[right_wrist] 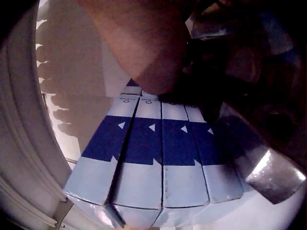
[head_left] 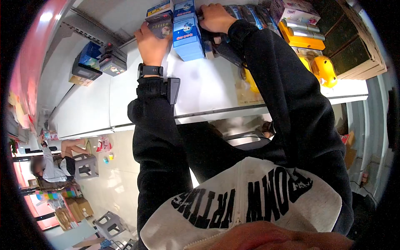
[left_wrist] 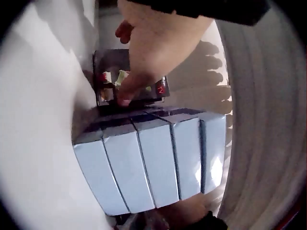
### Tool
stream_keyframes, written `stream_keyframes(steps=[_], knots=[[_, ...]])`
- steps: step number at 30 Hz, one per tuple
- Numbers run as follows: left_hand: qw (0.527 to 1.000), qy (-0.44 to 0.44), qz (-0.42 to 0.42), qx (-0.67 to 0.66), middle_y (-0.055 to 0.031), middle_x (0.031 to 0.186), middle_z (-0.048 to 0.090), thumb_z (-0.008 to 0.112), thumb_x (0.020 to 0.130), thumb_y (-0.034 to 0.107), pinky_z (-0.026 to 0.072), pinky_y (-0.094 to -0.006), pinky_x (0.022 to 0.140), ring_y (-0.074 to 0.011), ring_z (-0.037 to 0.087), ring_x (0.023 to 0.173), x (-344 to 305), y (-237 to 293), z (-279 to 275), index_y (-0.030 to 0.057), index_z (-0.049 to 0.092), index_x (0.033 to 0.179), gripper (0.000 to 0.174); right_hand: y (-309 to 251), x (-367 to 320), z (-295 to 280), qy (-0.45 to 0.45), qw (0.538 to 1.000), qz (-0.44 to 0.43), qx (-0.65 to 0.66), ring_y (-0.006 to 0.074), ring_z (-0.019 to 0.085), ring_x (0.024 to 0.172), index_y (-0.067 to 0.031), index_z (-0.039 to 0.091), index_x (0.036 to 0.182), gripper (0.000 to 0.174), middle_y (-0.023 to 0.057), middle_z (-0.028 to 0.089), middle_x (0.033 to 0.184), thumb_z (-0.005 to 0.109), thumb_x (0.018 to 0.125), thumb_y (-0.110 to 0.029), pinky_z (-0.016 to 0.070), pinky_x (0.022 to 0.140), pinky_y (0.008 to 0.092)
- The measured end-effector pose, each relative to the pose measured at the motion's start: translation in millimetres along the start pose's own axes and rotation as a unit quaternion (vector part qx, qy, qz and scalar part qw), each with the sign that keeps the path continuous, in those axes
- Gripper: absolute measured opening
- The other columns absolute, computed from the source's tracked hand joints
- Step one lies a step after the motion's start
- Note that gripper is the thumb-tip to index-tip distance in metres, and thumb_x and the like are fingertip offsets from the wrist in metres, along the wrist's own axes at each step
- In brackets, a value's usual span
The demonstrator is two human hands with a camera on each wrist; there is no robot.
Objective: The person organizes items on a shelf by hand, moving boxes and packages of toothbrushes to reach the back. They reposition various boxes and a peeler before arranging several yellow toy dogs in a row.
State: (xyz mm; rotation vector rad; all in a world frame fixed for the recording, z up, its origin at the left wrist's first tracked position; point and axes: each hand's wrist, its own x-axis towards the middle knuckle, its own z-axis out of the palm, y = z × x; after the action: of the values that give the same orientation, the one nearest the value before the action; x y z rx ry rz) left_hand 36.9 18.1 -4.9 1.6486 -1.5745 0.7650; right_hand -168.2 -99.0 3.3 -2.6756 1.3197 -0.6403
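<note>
In the head view my left hand (head_left: 152, 43) is at a dark box (head_left: 160, 28), fingers at its left side and thumb near its right. The left wrist view shows my left hand (left_wrist: 156, 50) with its thumb over the dark box's printed face (left_wrist: 112, 60). Blue-and-white boxes (head_left: 188, 41) stand in a row between my hands; their pale ends (left_wrist: 156, 163) line up in the left wrist view. My right hand (head_left: 217, 18) is bent at the row's far right; in the right wrist view the hand (right_wrist: 148, 48) hides its fingertips behind the blue-banded boxes (right_wrist: 141, 139).
More dark packages (head_left: 250, 16) lie right of my right hand. Silver-and-yellow boxes (head_left: 302, 35), a yellow duck-like item (head_left: 324, 71) and a cardboard carton (head_left: 358, 54) are farther right. Other boxes (head_left: 112, 62) stand at left on the white shelf (head_left: 208, 87). A person (head_left: 54, 166) sits in the background.
</note>
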Motion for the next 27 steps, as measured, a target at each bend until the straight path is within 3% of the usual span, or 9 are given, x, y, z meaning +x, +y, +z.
stream_keyframes(steps=[2,8,13,17,20,27], knots=[[1.0,-0.023,0.0,0.021,-0.0283,0.109,0.055,0.09,0.055,0.027,0.0517,-0.0458,0.082,-0.0444,0.057,0.098,-0.4,-3.4,-1.5,-0.0089,0.041,0.126,0.093,2.6,1.1,2.5,0.006,1.0,-0.006,-0.005,0.0446,0.056,0.111,0.0032,0.06,0.116,0.054,0.0294,0.059,0.116,0.062,0.073,-0.03,0.0469,0.096,0.0498],[0.977,-0.129,-0.155,-0.065,-0.0299,0.106,0.058,0.088,0.06,0.03,0.053,-0.0469,0.078,-0.0462,0.061,0.093,-6.2,-12.9,10.3,-0.0092,0.043,0.12,0.084,3.1,7.4,6.3,-0.021,1.0,-0.015,-0.011,0.0456,0.057,0.109,0.003,0.06,0.116,0.054,0.0291,0.061,0.114,0.063,0.074,-0.031,0.0484,0.094,0.0504],[0.987,-0.113,-0.116,-0.023,-0.03,0.104,0.06,0.085,0.063,0.034,0.0531,-0.0469,0.078,-0.0458,0.062,0.091,-13.0,-17.3,24.8,-0.0072,0.044,0.111,0.075,-1.3,0.6,4.8,0.028,0.999,0.0,-0.025,0.045,0.06,0.104,0.0031,0.062,0.115,0.052,0.0288,0.063,0.111,0.063,0.074,-0.03,0.0503,0.093,0.0484],[0.986,-0.128,-0.098,-0.04,-0.0299,0.104,0.06,0.085,0.064,0.035,0.0529,-0.0468,0.078,-0.0456,0.061,0.092,-14.5,-20.2,26.4,-0.0075,0.045,0.11,0.074,-1.0,4.8,1.5,0.004,1.0,-0.005,-0.015,0.0449,0.061,0.104,0.0034,0.061,0.115,0.054,0.0286,0.062,0.112,0.063,0.073,-0.031,0.0503,0.093,0.0485],[0.989,-0.091,-0.093,-0.067,-0.0297,0.102,0.06,0.084,0.065,0.035,0.0525,-0.047,0.078,-0.0457,0.06,0.094,-11.1,-10.6,20.9,-0.0077,0.046,0.108,0.072,3.9,10.4,11.7,0.019,0.999,-0.017,-0.026,0.044,0.061,0.105,0.003,0.061,0.114,0.054,0.0282,0.063,0.11,0.063,0.072,-0.031,0.0507,0.092,0.0481],[0.979,-0.104,-0.134,-0.111,-0.0298,0.102,0.06,0.083,0.065,0.042,0.0514,-0.0473,0.081,-0.0451,0.059,0.096,-7.1,-5.7,16.1,-0.0085,0.052,0.1,0.069,12.9,6.8,10.5,0.036,0.997,-0.061,-0.003,0.0428,0.062,0.102,0.0022,0.061,0.113,0.052,0.0283,0.064,0.106,0.064,0.072,-0.03,0.0494,0.092,0.0472]])
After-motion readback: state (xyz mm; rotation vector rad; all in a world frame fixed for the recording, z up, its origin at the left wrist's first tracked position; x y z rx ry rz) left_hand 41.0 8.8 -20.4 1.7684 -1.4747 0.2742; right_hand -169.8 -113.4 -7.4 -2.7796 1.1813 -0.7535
